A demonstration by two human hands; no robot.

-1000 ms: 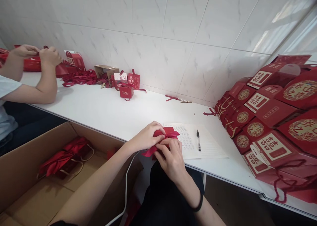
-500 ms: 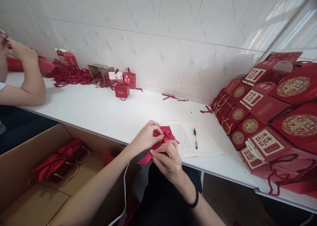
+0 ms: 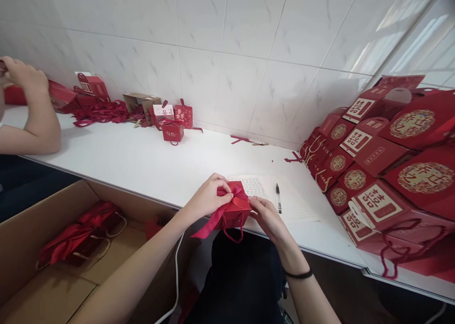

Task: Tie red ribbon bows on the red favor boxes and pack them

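A small red gift box [image 3: 239,217] with a twisted cord handle [image 3: 232,238] sits at the table's front edge. Across its top runs a red ribbon [image 3: 210,225], gathered in a bow, one tail hanging to the left. My left hand [image 3: 208,198] is closed, thumb and forefinger pinching the ribbon by the knot. On the box's right side, my right hand [image 3: 268,216] is closed too, its fingertips at the end of the ribbon there; the exact grip is partly hidden.
Written paper [image 3: 291,203] and a pen [image 3: 278,198] lie behind the box. Stacked red gift boxes [image 3: 377,158] fill the right side. A cardboard box [image 3: 117,253] with red bags stands lower left. Piled ribbons [image 3: 101,112] lie near another person's arm [image 3: 39,111].
My right hand has moved from the front of the box to its right side, uncovering the box front and cord handle. My left hand stays at the knot.
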